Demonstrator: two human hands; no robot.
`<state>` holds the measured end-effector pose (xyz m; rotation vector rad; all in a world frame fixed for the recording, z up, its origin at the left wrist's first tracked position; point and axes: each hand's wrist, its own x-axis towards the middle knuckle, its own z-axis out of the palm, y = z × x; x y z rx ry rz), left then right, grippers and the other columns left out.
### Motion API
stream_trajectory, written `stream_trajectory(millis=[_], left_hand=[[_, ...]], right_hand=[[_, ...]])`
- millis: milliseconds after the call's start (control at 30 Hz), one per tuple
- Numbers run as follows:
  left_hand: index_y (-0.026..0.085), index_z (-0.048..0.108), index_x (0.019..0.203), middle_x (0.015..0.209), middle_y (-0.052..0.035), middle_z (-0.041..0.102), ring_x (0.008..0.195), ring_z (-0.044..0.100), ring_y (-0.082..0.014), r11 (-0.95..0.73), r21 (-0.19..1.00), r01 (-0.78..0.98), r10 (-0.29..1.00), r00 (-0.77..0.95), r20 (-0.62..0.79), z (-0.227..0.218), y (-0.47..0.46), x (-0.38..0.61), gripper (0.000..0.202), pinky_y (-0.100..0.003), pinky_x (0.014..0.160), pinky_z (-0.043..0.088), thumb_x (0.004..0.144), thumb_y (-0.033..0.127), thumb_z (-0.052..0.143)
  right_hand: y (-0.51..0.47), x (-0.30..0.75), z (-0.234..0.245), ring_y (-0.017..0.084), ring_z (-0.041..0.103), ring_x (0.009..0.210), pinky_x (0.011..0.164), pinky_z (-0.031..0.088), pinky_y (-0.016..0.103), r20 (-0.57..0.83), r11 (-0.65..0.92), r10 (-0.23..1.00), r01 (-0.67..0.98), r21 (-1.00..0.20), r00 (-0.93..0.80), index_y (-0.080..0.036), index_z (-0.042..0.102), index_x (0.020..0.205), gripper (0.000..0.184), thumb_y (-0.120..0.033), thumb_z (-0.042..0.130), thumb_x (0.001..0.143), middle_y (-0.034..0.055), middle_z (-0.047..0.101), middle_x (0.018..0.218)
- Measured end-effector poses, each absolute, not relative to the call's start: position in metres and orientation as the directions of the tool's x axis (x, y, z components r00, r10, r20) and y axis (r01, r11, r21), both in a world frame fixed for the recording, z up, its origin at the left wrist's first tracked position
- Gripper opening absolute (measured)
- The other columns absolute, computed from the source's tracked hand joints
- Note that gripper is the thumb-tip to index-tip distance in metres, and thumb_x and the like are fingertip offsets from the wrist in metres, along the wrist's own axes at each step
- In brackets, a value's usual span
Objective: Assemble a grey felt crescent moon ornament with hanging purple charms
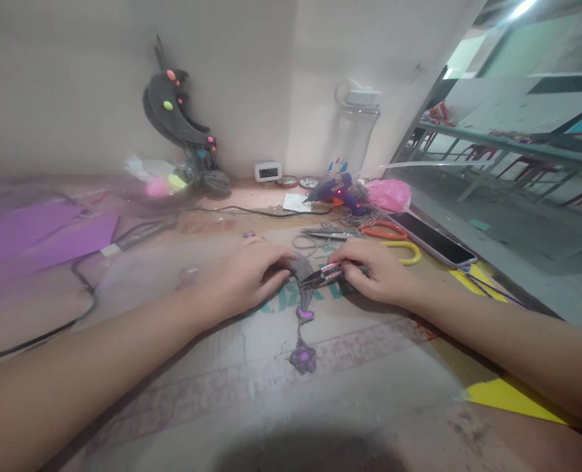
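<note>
Left hand [244, 275] clasped the grey felt piece [301, 265] at the middle of the tabletop [369, 393], right hand [375, 270] gripped pink snips [326, 274] with blades touching its edge, judged mid-trim; a clean cut would need the felt held steady.

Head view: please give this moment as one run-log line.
left hand: holds grey felt piece | right hand: grips pink snips, blades at felt | below: purple paw charm
</note>
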<state>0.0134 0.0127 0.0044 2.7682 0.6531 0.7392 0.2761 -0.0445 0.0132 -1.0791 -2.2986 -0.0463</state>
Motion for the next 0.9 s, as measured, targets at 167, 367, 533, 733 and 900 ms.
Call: stream_trajectory(millis=[167,367,533,733,900], left_hand=[[0.02,0.06,0.086,0.088,-0.0034,0.07,0.083,0.063,-0.0205,-0.819,0.371,0.438,0.564,0.735,0.376,0.0053,0.013,0.0122,0.02,-0.034,0.074,0.047,0.091,0.039,0.059],[0.021,0.064,0.083,0.088,-0.001,0.073,0.084,0.065,-0.0188,-0.837,0.387,0.387,0.53,0.749,0.397,0.0045,0.0162,0.0124,0.017,-0.032,0.077,0.045,0.09,0.036,0.063],[0.021,0.066,0.082,0.084,0.0004,0.074,0.083,0.066,-0.0175,-0.886,0.323,0.332,0.454,0.759,0.466,0.0028,0.0163,0.0131,0.013,-0.034,0.085,0.044,0.09,0.031,0.064],[0.02,0.064,0.085,0.085,-0.0006,0.072,0.082,0.064,-0.0172,-0.892,0.303,0.335,0.448,0.745,0.494,0.0053,0.0155,0.0135,0.008,-0.033,0.082,0.043,0.092,0.023,0.061],[0.019,0.061,0.082,0.084,-0.0011,0.068,0.081,0.06,-0.0176,-0.884,0.297,0.361,0.464,0.757,0.46,0.0088,0.0143,0.013,0.016,-0.034,0.081,0.042,0.09,0.033,0.064]], right_hand=[[-0.0465,0.2769,0.0154,0.017,0.066,0.073,0.067,0.051,0.028,0.579,0.612,0.719,0.745,-0.265,-0.384,-0.018,0.068,0.089,0.026,-0.009,0.045,0.082,0.0045,0.072,0.081],[-0.0457,0.2775,0.014,0.019,0.066,0.074,0.069,0.052,0.031,0.592,0.6,0.716,0.759,-0.253,-0.369,-0.019,0.068,0.091,0.025,-0.01,0.046,0.083,0.0049,0.072,0.083],[-0.045,0.2763,0.0147,0.018,0.066,0.073,0.068,0.052,0.029,0.597,0.628,0.696,0.742,-0.235,-0.4,-0.019,0.067,0.091,0.025,-0.009,0.046,0.083,0.0049,0.072,0.081],[-0.0448,0.2761,0.0144,0.018,0.067,0.075,0.07,0.052,0.029,0.608,0.632,0.688,0.74,-0.232,-0.396,-0.018,0.067,0.091,0.025,-0.008,0.047,0.082,0.0053,0.072,0.082],[-0.0452,0.2756,0.0157,0.017,0.065,0.073,0.068,0.05,0.028,0.576,0.636,0.705,0.729,-0.254,-0.414,-0.018,0.068,0.089,0.026,-0.007,0.046,0.081,0.0044,0.071,0.08]])
